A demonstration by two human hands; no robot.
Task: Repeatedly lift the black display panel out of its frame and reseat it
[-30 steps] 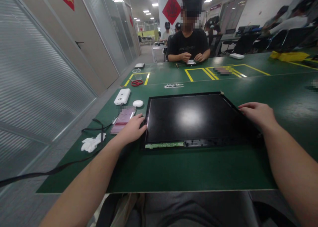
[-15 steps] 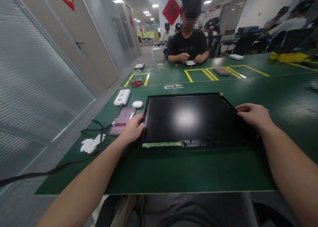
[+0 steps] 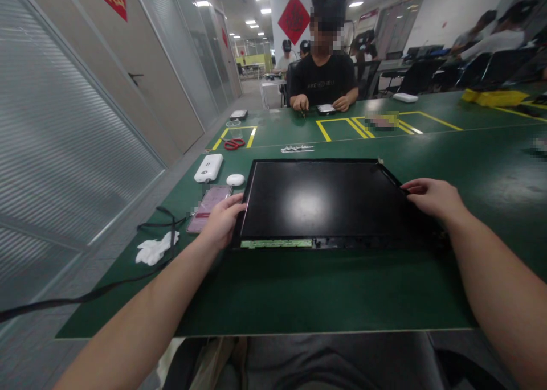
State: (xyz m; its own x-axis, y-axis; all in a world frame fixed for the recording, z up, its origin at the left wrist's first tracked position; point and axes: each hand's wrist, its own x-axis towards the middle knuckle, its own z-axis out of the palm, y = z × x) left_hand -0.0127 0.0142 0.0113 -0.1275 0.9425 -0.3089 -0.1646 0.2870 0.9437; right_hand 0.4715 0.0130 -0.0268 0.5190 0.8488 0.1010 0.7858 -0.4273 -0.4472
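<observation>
A flat black LCD screen panel (image 3: 316, 199) lies in front of me in a dark frame, with a bright glare spot on its surface. A green circuit strip (image 3: 277, 243) runs along the left part of its near edge. My left hand (image 3: 223, 220) grips the frame's left side, thumb on top and fingers partly hidden. On the opposite side, my right hand (image 3: 433, 196) pinches the right edge between thumb and fingers. Just beyond my left hand lies a phone (image 3: 207, 205) with its screen lit.
Left of the panel are a white power bank (image 3: 208, 168), a white earbud case (image 3: 235, 180), crumpled tissue (image 3: 156, 249) and a black strap (image 3: 173, 230). Red-handled scissors (image 3: 234, 144) and small white strips (image 3: 297, 148) lie farther back. Across the table (image 3: 333, 299) sits a person (image 3: 322, 77).
The panel's left side has shifted slightly left, and my left hand has moved with it. Across the table, the person's one hand has gone from the small device to a tool beside it.
</observation>
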